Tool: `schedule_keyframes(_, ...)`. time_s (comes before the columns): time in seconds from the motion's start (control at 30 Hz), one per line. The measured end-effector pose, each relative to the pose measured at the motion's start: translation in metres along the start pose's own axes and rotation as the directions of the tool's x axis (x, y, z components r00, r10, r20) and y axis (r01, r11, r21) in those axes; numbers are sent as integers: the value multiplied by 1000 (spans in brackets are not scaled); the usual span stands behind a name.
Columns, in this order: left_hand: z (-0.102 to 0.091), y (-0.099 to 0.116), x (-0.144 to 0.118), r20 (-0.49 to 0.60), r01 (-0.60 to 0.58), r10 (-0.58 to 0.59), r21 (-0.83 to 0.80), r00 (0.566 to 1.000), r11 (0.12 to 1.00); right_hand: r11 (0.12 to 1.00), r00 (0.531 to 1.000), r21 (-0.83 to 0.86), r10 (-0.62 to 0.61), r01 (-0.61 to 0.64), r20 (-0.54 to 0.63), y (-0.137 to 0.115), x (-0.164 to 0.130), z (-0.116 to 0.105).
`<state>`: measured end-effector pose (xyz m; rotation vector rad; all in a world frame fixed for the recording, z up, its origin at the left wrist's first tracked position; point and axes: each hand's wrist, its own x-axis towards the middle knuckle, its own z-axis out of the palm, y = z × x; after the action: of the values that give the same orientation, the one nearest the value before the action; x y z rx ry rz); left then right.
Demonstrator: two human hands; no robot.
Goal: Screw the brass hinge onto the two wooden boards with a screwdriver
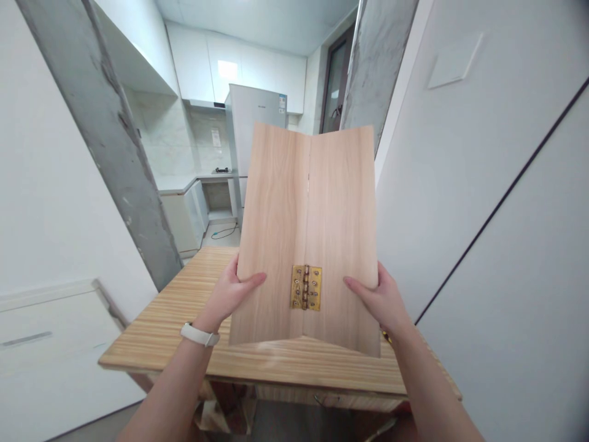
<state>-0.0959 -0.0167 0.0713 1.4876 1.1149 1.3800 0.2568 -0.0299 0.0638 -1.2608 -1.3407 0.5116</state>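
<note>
Two light wooden boards stand upright in front of me, joined along the middle by a brass hinge [305, 287] near their lower end. My left hand [230, 290] grips the outer edge of the left board [272, 227], thumb across its face. My right hand [380, 296] grips the outer edge of the right board [343, 221] the same way. The pair is held slightly folded like an open book, its lower edge just above or resting on the striped wooden table [151, 334]; I cannot tell which. A white band sits on my left wrist.
White walls close in on both sides, with a grey concrete pillar [103, 123] at the left. A kitchen lies beyond, with a white fridge [251, 116] and counter [184, 184]. A white panel [46, 344] leans low at the left.
</note>
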Motion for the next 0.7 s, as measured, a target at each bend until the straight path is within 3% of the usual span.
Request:
schedule_keyframes(0.2, 27, 16, -4, -142, -140, 190, 302, 971, 943, 977, 993, -215, -22, -3, -114, -22, -10, 16)
schedule_keyframes(0.33, 56, 19, -15, -220, -59, 177, 455, 959, 888, 912, 980, -405, -23, -60, -197, -34, -27, 41)
schedule_keyframes(0.47, 80, 19, -25, -233, -17, 157, 511, 960, 859, 875, 973, -467, 20, -129, -231, -42, -42, 64)
schedule_keyframes(0.57, 86, 18, -27, -236, -4, 146, 514, 961, 858, 868, 969, -477, 22, -141, -246, -43, -46, 68)
schedule_keyframes(0.7, 72, 16, -21, -220, -43, 167, 479, 961, 877, 903, 970, -411, 22, -123, -242, -37, -40, 53)
